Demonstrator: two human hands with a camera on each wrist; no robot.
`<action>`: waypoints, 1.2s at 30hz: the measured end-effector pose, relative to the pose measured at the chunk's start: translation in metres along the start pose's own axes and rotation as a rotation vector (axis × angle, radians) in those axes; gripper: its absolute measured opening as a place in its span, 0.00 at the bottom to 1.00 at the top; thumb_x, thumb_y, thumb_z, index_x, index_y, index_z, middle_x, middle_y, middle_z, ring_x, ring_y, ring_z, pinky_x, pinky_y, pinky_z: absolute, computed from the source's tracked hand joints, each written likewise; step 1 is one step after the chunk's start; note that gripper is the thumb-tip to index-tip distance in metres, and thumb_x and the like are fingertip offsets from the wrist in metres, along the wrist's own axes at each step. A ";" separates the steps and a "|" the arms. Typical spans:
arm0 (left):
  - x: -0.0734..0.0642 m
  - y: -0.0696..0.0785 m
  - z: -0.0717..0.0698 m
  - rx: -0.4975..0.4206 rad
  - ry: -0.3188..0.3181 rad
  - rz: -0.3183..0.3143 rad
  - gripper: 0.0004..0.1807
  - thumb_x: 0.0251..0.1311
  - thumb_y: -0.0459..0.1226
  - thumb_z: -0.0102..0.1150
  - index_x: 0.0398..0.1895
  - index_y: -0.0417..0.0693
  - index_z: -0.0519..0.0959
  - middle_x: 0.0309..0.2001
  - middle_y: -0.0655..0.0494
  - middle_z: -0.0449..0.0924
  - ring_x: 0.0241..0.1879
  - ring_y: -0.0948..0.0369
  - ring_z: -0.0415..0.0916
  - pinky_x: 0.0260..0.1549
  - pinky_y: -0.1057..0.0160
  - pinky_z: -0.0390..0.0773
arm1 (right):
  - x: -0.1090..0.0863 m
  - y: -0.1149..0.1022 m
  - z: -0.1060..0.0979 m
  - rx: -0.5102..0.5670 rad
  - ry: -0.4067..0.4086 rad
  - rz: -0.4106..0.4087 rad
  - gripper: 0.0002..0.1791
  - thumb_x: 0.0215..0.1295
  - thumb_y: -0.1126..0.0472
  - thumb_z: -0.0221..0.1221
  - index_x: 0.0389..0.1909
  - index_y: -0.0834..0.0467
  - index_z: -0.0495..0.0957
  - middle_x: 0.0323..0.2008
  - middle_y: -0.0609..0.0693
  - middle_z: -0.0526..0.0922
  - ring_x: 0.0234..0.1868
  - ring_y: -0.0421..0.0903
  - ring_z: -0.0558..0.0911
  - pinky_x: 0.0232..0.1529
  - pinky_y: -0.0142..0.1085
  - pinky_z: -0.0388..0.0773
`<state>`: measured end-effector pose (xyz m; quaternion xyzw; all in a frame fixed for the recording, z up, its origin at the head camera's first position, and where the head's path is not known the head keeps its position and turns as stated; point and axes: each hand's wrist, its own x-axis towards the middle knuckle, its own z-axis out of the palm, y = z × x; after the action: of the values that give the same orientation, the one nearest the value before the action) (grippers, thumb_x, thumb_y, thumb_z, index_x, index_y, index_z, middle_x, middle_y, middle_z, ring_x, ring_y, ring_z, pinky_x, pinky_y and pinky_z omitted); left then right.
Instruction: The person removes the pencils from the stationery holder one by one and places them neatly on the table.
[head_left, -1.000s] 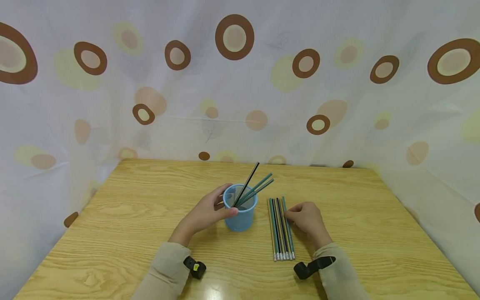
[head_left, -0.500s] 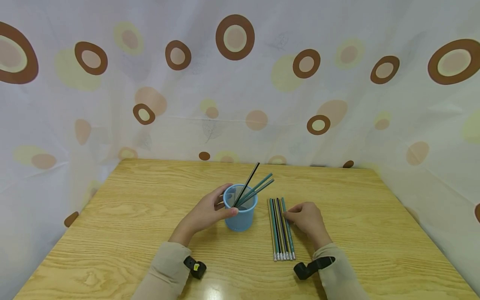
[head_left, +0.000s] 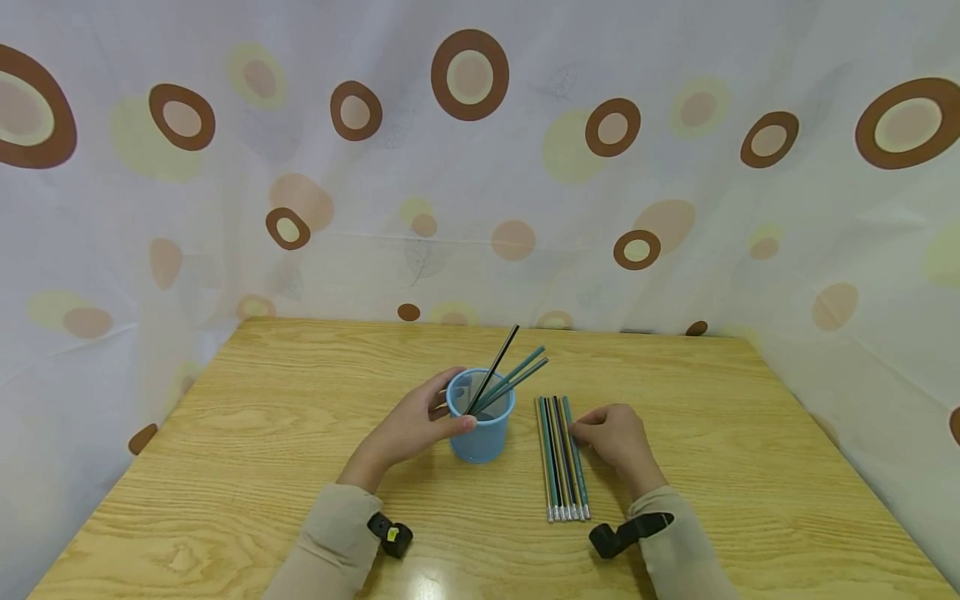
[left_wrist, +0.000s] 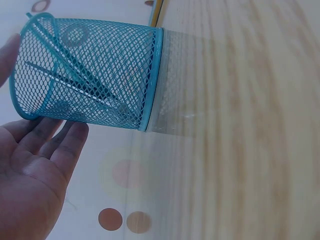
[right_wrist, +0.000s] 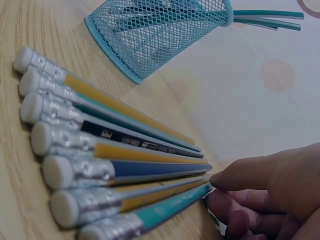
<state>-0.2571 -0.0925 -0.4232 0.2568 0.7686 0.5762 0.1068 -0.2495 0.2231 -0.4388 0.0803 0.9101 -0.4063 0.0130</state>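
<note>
A light blue mesh pencil cup stands upright on the table with several pencils leaning out of it. My left hand holds the cup from its left side, the thumb at the near rim and the fingers round the far side. Right of the cup, several eraser-tipped pencils lie side by side in a row, erasers toward me. My right hand is at the row's right edge, thumb and forefinger pinching the outermost green pencil toward its far end; the other fingers are curled under.
The wood-grain table runs back to a white curtain with brown and beige circles, which also closes off both sides. Both wrists carry black strapped cameras.
The outermost green pencil has slid slightly toward me, bringing its far end nearly level with the others in the row. My left hand and the cup stay where they were.
</note>
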 end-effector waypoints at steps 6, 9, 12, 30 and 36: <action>0.000 0.001 0.000 -0.003 -0.001 0.000 0.46 0.62 0.46 0.67 0.78 0.52 0.53 0.73 0.52 0.60 0.71 0.51 0.59 0.67 0.54 0.64 | 0.000 0.000 -0.001 0.020 0.000 -0.008 0.10 0.60 0.60 0.67 0.34 0.64 0.87 0.38 0.55 0.84 0.42 0.52 0.79 0.41 0.45 0.78; 0.000 0.000 0.000 -0.004 -0.001 0.001 0.46 0.62 0.46 0.67 0.78 0.52 0.52 0.73 0.52 0.60 0.71 0.51 0.59 0.67 0.54 0.64 | -0.001 -0.001 -0.002 0.039 -0.001 -0.006 0.10 0.60 0.60 0.66 0.35 0.64 0.86 0.39 0.56 0.84 0.43 0.53 0.79 0.43 0.47 0.77; 0.000 0.000 0.000 -0.003 -0.002 0.003 0.46 0.63 0.46 0.67 0.78 0.52 0.52 0.73 0.52 0.60 0.71 0.51 0.59 0.67 0.54 0.64 | 0.000 -0.003 -0.001 0.062 0.001 0.002 0.10 0.61 0.59 0.66 0.35 0.64 0.86 0.39 0.56 0.83 0.44 0.53 0.78 0.44 0.46 0.77; 0.000 0.000 0.000 -0.012 -0.003 0.012 0.45 0.63 0.44 0.67 0.78 0.52 0.52 0.73 0.52 0.60 0.71 0.52 0.58 0.67 0.55 0.64 | -0.005 -0.019 -0.004 0.169 0.002 -0.069 0.11 0.67 0.58 0.63 0.42 0.63 0.85 0.40 0.54 0.83 0.42 0.49 0.78 0.40 0.39 0.77; 0.000 0.000 0.000 -0.009 -0.001 0.008 0.45 0.63 0.44 0.67 0.78 0.52 0.52 0.73 0.51 0.60 0.71 0.52 0.59 0.67 0.55 0.64 | -0.008 -0.028 -0.002 0.257 0.013 -0.133 0.11 0.66 0.59 0.64 0.44 0.62 0.85 0.42 0.53 0.82 0.42 0.48 0.79 0.42 0.37 0.79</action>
<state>-0.2572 -0.0923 -0.4234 0.2597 0.7648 0.5800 0.1061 -0.2459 0.2055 -0.4163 0.0236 0.8541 -0.5187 -0.0300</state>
